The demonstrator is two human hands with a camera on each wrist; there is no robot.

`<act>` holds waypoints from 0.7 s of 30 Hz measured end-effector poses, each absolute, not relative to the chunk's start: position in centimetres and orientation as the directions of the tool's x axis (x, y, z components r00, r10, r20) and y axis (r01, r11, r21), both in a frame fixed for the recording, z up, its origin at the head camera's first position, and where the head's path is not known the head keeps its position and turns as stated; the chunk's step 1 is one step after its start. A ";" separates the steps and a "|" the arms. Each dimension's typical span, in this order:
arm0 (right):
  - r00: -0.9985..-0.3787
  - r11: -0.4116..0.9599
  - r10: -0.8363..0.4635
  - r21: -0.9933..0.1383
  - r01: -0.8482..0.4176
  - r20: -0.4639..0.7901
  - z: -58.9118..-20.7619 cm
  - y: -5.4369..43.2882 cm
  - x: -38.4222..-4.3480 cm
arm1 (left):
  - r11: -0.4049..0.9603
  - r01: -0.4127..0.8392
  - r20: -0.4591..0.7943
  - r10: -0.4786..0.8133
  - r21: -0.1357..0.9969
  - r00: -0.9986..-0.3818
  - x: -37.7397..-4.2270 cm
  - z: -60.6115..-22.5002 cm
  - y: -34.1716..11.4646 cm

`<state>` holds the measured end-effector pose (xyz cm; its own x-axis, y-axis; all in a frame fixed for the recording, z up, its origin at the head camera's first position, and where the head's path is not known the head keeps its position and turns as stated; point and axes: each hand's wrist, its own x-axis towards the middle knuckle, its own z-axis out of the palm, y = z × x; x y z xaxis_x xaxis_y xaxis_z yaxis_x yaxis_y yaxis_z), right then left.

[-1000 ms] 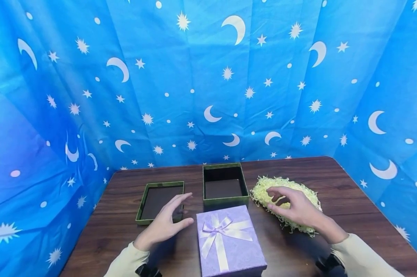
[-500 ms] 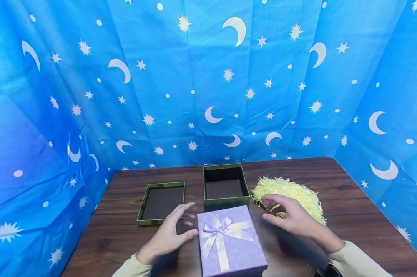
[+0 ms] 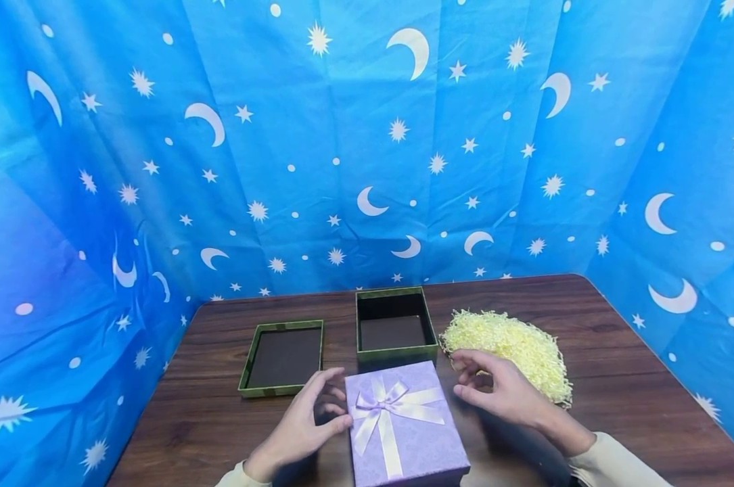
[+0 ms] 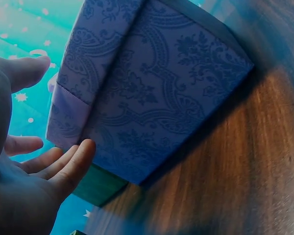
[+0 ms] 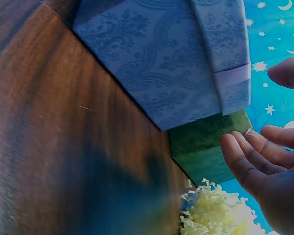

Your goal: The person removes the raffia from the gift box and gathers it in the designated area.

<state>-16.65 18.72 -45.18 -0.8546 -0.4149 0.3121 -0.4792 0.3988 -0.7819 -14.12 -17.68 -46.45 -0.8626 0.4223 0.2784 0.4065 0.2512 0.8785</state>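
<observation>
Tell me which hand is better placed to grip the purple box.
Probably the left hand: in the head view it sits at the edge of the purple box, while table shows between box and right hand.

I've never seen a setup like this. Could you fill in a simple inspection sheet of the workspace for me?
Surface: dark wood-grain table.
Job's things: lidded purple box with a ribbon bow on top.
Clutter: open green box behind it, shallow green tray to the left, yellow shredded paper to the right.
Left hand: close beside the purple box; contact unclear.
Right hand: off the box's other side, loosely curled, holding nothing.
Cables: nothing seen.
Surroundings: blue fabric with white moons and stars.
</observation>
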 end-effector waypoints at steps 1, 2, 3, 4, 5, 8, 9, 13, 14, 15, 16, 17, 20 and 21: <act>-0.864 0.406 -0.411 -0.790 -0.459 0.291 -45.3 18.7 -16.6 | 0.253 0.395 0.269 0.416 0.883 -0.869 -14.1 -46.6 -17.7; -0.872 0.412 -0.406 -0.797 -0.441 0.272 -45.4 18.6 -16.5 | 0.255 0.384 0.260 0.412 0.887 -0.873 -14.1 -46.7 -17.7; -0.879 0.418 -0.402 -0.802 -0.426 0.257 -45.4 18.6 -16.4 | 0.257 0.373 0.251 0.405 0.892 -0.879 -14.0 -46.8 -17.7; -0.884 0.425 -0.397 -0.804 -0.416 0.248 -45.5 18.6 -16.3 | 0.259 0.362 0.243 0.398 0.896 -0.885 -14.0 -46.9 -17.7; -0.886 0.430 -0.394 -0.803 -0.413 0.244 -45.7 18.5 -16.3 | 0.260 0.351 0.235 0.389 0.899 -0.890 -13.9 -47.0 -17.7; -0.887 0.426 -0.383 -0.803 -0.418 0.259 -46.0 18.5 -16.1 | 0.258 0.326 0.216 0.377 0.910 -0.901 -13.8 -47.3 -17.6; -0.884 0.417 -0.384 -0.804 -0.423 0.266 -46.0 18.4 -16.0 | 0.255 0.315 0.207 0.374 0.914 -0.904 -13.7 -47.3 -17.6; -0.880 0.367 -0.394 -0.832 -0.416 0.266 -46.3 18.3 -15.6 | 0.253 0.281 0.169 0.387 0.926 -0.906 -13.3 -47.4 -17.5; -0.880 0.349 -0.397 -0.844 -0.407 0.260 -46.3 18.3 -15.5 | 0.256 0.273 0.160 0.390 0.927 -0.907 -13.3 -47.4 -17.5; -0.880 0.335 -0.404 -0.855 -0.397 0.251 -46.3 18.3 -15.4 | 0.253 0.264 0.151 0.392 0.931 -0.908 -13.2 -47.4 -17.6; -0.883 0.324 -0.404 -0.866 -0.382 0.238 -46.4 18.3 -15.4 | 0.251 0.254 0.141 0.394 0.934 -0.908 -13.1 -47.3 -17.6; -0.886 0.317 -0.405 -0.874 -0.369 0.227 -46.4 18.3 -15.4 | 0.246 0.238 0.127 0.394 0.940 -0.910 -13.1 -47.2 -17.6; -0.893 0.318 -0.405 -0.886 -0.338 0.195 -46.5 18.3 -15.3 | 0.221 0.196 0.093 0.405 0.955 -0.910 -12.9 -47.0 -17.6; -0.896 0.326 -0.404 -0.886 -0.331 0.187 -46.5 18.2 -15.3 | 0.207 0.179 0.081 0.410 0.962 -0.909 -12.9 -46.9 -17.6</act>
<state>-15.27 18.25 -46.52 -0.8957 -0.4037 0.1865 -0.3313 0.3258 -0.8855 -12.91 -17.64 -46.94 -0.9086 0.4098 0.0810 0.1789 0.2066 0.9619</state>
